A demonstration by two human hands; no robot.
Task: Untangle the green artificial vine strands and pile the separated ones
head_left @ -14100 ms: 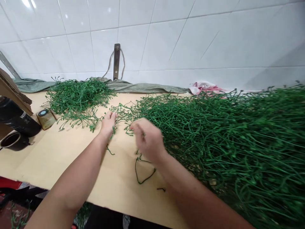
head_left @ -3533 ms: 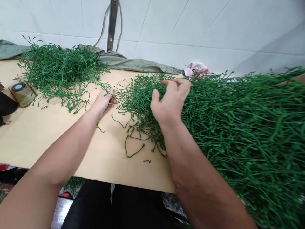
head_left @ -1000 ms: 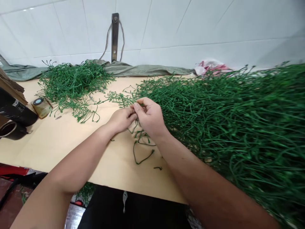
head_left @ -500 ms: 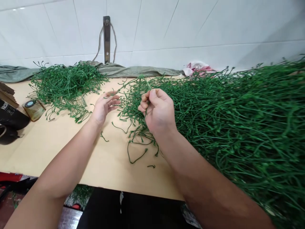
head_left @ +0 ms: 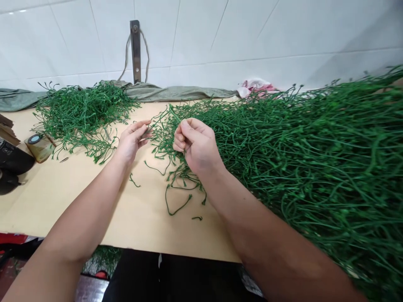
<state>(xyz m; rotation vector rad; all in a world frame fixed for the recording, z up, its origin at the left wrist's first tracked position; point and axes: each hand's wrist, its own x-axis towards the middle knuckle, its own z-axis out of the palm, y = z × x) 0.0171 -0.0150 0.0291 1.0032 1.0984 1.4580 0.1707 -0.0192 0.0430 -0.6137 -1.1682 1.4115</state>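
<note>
Between my hands is a thin green stem [head_left: 175,113] with branching, budded ends; it looks like an artificial plant stem. My right hand [head_left: 198,144] is closed, pinching its thicker end between thumb and curled fingers. To the left, my left hand [head_left: 134,138] has thumb and forefinger together on the thin branches, its other fingers loosely stretched. A big heap of similar green stems [head_left: 299,159] spreads behind and right of my right hand. A smaller pile of stems [head_left: 85,107] lies beyond my left hand.
Loose stem pieces [head_left: 178,205] lie on the tan tabletop [head_left: 135,218]. At the left stand a black container [head_left: 14,157] and a small amber jar [head_left: 40,147]. Grey-green cloth [head_left: 189,93] and a red-and-white cloth [head_left: 256,87] run along the tiled wall.
My right hand has moved left, bringing the stem's joint closer to my left hand. My left thumb has closed toward the forefinger. The view has shifted slightly.
</note>
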